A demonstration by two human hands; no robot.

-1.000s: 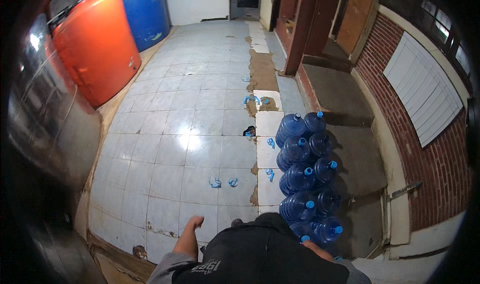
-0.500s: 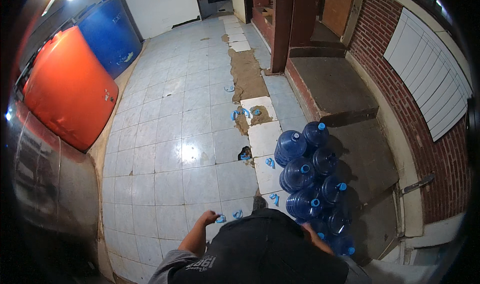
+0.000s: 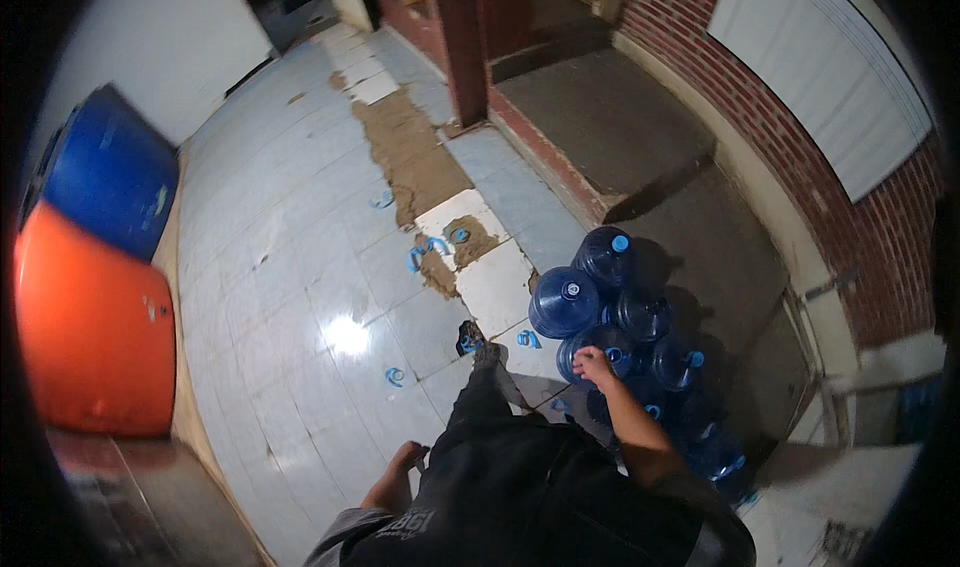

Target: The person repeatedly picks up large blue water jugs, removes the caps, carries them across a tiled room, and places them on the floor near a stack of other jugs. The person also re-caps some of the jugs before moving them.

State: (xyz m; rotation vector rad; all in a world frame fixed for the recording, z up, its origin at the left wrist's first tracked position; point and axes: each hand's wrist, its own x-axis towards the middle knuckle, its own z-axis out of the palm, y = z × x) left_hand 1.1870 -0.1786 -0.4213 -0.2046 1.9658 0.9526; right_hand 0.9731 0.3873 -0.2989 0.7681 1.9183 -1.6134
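My right hand [image 3: 594, 365] hovers over a blue-tinted water jug [image 3: 585, 339] at the near left of a cluster, beside its blue cap. Its fingers are loosely bent and apart, and nothing shows in them. Lower left, my left hand [image 3: 407, 457] hangs near my side with curled fingers; a small dark tip shows at them, too small to name. Another jug [image 3: 565, 304] stands just beyond, with a pale cap top. Behind it is a jug with a blue cap [image 3: 620, 243]. Torn blue plastic strips [image 3: 395, 377] lie scattered on the tiles.
A broken strip of floor [image 3: 415, 157] with bare sand runs ahead; a dark hole [image 3: 469, 338] lies by my foot. Concrete steps [image 3: 610, 117] and a brick wall [image 3: 680, 27] are at the right. An orange tank [image 3: 95, 327] and a blue tank [image 3: 110, 172] stand left.
My view has turned and the jugs sit nearer the middle. My right hand has come up from beside my body to above a jug. My left hand is still low at my left side.
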